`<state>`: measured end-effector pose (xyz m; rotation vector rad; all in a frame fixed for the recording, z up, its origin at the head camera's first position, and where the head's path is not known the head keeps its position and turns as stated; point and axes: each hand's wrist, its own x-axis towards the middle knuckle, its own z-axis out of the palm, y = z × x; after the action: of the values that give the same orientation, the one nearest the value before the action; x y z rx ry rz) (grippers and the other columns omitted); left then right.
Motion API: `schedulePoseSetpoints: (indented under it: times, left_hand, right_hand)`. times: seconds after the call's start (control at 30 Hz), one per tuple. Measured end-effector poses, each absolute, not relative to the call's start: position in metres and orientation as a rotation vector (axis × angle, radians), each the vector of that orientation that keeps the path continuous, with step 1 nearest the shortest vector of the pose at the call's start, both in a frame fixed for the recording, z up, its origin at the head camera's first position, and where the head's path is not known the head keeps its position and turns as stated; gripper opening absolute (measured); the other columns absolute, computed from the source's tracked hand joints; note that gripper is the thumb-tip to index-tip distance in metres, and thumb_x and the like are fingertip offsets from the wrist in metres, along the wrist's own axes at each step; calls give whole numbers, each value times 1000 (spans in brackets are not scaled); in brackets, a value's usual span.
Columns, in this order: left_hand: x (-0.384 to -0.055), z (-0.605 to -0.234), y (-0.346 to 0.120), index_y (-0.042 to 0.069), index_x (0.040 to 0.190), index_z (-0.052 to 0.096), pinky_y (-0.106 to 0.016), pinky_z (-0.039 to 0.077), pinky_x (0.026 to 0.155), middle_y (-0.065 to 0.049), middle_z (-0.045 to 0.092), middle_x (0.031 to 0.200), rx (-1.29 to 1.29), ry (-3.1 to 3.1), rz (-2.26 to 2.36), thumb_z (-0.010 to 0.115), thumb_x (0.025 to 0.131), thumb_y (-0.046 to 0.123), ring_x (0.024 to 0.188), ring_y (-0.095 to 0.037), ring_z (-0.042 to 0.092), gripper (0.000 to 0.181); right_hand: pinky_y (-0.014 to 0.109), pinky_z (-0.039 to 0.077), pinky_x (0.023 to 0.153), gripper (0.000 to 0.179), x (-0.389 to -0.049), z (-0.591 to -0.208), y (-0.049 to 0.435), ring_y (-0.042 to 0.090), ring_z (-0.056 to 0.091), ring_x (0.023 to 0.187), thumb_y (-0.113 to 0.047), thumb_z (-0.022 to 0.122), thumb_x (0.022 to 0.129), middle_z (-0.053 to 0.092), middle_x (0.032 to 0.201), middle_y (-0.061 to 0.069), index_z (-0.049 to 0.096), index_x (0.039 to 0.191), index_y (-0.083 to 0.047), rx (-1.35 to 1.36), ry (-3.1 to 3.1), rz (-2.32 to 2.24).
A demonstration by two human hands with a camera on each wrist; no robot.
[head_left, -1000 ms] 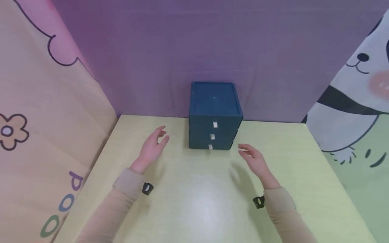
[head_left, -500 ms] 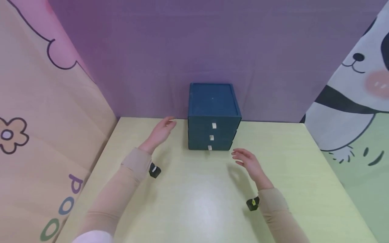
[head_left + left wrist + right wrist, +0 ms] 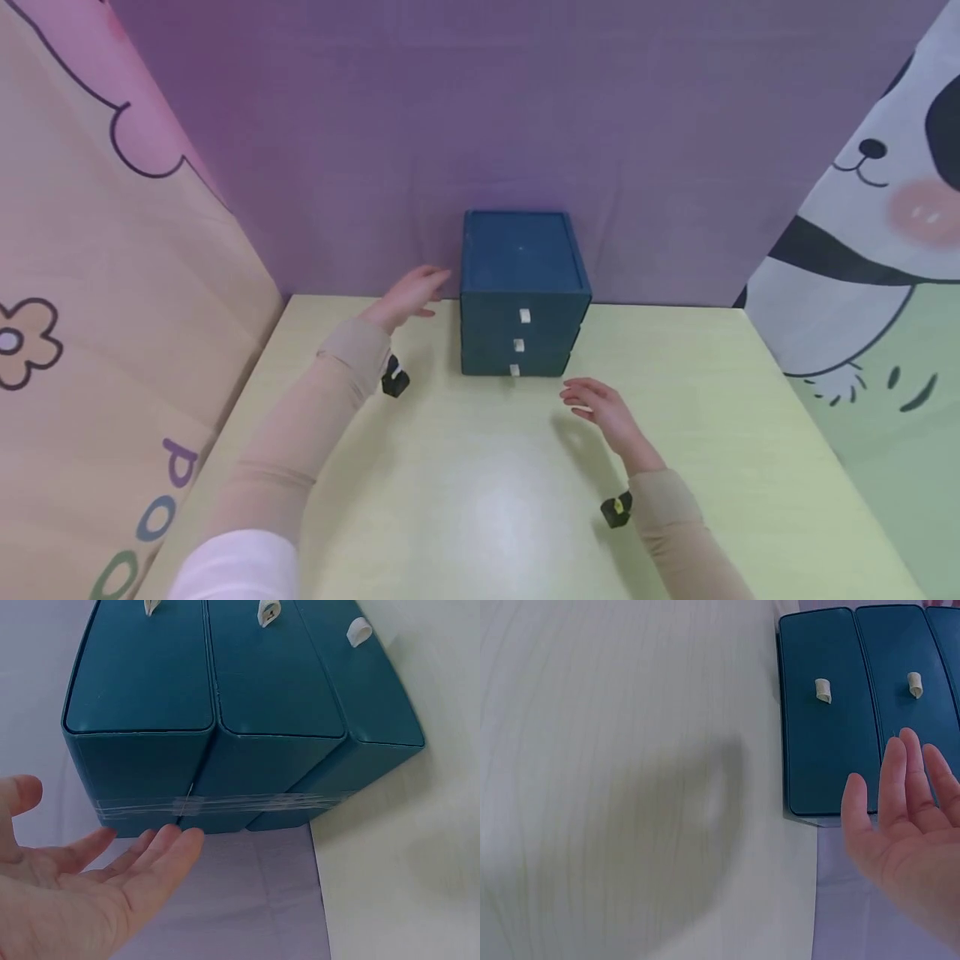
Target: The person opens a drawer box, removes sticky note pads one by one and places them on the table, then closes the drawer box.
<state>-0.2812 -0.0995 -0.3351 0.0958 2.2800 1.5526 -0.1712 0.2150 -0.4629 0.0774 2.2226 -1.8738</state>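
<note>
A purple cloth spans 12 o'clock behind everything, with a cream cloth at 9 o'clock and a panda cloth at 3 o'clock, probably hung to screen the work area on 3 sides. Between them lies the pale table. The blue drawer box stands at the table's 12 o'clock edge, close to the purple cloth; its front faces 6 o'clock, presumably so that the 3 drawers face the person. Beige sleeves reach in from 7 and 5 o'clock. The left hand is at the box's 9 o'clock, open and holding nothing, its fingers near the side wall and apart from it in the head view. The right hand is at the box's 5 o'clock, also open and holding nothing, fingers slightly bent and short of the front corner. Black blocks sit at both wrists, likely to aim cameras at the hands. Clear tape crosses the box's side, perhaps keeping the tiers together. Smallest are 3 white tabs, 1 per drawer, apparently for pulling.
</note>
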Motion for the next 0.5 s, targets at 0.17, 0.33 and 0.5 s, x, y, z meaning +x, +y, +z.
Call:
schedulePoseSetpoints:
  times: [0.17,0.33,0.5]
  left_hand:
    - [-291,-332,-86,2,148,24,-51,42,103,-18,30,151,81,2228,1546,37,102,36,133,-35,39,59]
    - [-300,-333,-75,3,150,18,-49,45,100,-15,26,153,55,2220,1481,41,100,41,133,-34,39,67]
    - [-308,-333,-68,3,151,13,-49,48,97,-15,25,154,26,2215,1456,49,97,43,132,-35,41,76]
  right_hand:
    - [48,42,103,41,-173,-468,210,3,61,89,-17,46,99,66,97,-4,46,126,14,80,2205,-1861]
    - [48,42,103,42,-174,-471,205,8,61,93,-18,45,100,67,103,2,46,127,14,84,2198,-1846]
    - [48,42,103,42,-178,-471,202,16,62,100,-18,43,100,67,109,8,46,127,14,76,2195,-1842]
